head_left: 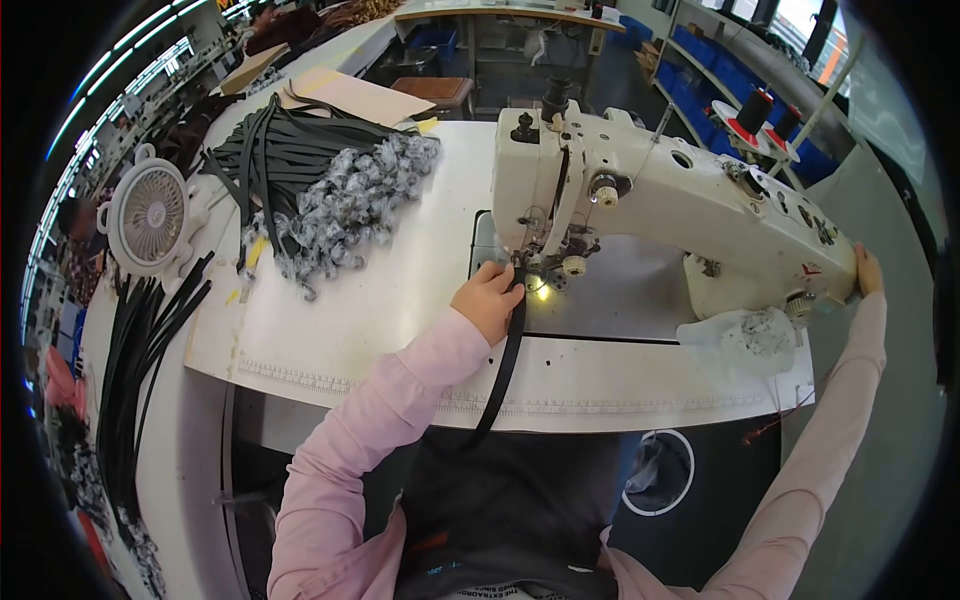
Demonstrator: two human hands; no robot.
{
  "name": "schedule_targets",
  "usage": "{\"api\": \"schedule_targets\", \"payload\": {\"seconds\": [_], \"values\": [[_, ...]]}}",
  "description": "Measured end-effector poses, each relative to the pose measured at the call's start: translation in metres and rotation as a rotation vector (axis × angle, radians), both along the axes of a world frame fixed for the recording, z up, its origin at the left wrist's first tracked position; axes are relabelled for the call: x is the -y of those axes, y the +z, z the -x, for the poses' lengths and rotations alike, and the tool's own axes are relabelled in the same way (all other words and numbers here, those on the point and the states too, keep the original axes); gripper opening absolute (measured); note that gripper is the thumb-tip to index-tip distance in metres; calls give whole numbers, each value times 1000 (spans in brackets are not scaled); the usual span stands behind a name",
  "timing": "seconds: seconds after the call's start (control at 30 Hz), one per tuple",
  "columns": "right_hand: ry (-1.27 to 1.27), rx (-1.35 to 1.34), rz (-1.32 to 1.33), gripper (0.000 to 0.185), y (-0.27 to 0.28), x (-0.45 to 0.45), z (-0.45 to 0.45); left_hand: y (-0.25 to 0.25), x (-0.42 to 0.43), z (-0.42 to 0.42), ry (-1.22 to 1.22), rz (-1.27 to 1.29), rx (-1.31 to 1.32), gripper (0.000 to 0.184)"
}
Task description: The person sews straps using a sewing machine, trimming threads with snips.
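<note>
A white sewing machine point(720, 185) stands on the white table, its small lamp lit beside the needle. Just in front of the needle, my left hand point(489, 302) has its fingers closed on a black strap point(507, 365). From there the strap runs down over the table's front edge toward my lap. At the machine's far right end rests my right hand point(869, 271), against the handwheel side; its fingers are mostly hidden behind the machine. A pile of dark straps point(290, 150) with clear plastic-wrapped ends point(355, 205) lies left of the machine.
A white fan point(150, 215) is at the left, above more hanging black straps point(135, 370). Thread spools point(755, 112) stand behind the machine. A clear plastic bag point(750, 340) sits near the front right edge. Below the table is a white-rimmed bin point(688, 478).
</note>
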State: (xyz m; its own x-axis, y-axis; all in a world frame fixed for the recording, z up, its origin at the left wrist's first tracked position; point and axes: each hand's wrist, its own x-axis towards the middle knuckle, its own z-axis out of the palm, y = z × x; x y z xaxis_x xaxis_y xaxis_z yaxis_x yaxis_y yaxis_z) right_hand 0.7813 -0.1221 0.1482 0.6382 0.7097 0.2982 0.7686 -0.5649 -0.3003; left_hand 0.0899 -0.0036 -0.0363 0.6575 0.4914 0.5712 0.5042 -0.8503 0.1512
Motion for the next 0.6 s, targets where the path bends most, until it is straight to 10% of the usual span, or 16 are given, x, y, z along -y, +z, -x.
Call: {"api": "schedule_targets", "payload": {"seconds": [0.3, 0.47, 0.6], "values": [[31, -633, -960, 51, -146, 47, 37, 1, 1, 1, 16, 20, 1, 34], [-54, -413, -913, 47, -90, 45, 106, 6, 3, 2, 5, 48, 3, 34], [-148, -262, -377, 46, -42, 36, 47, 8, 6, 2, 7, 73, 17, 34]]}}
